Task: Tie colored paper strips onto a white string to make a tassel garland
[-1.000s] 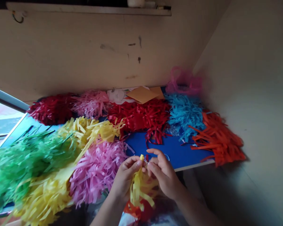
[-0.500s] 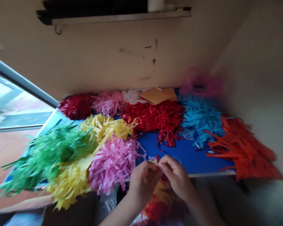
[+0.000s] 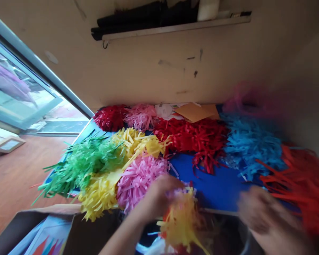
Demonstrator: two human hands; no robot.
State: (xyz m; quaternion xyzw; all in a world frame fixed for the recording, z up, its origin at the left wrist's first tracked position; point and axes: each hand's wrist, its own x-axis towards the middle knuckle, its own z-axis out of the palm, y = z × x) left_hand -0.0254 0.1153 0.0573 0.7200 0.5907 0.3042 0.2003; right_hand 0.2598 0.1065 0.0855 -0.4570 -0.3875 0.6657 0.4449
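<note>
Paper pom-poms point(image 3: 140, 187) cover the table point(image 3: 215, 187) — box point(image 3: 93, 226) before it, window point(image 3: 21, 81) left.

A yellow paper-strip tassel point(image 3: 179, 221) hangs from the left hand point(image 3: 161, 196), its narrow cut strips fanning downward and outward in a loose, uneven fringe, the longest reaching toward the lower right. A few pale lilac strips show at its top, where the hand closes around the gathered end. Motion blur softens the whole bundle, so any tie at its neck cannot be made out. The right hand point(image 3: 263, 212), also blurred, is well apart from it, off to the right
</note>
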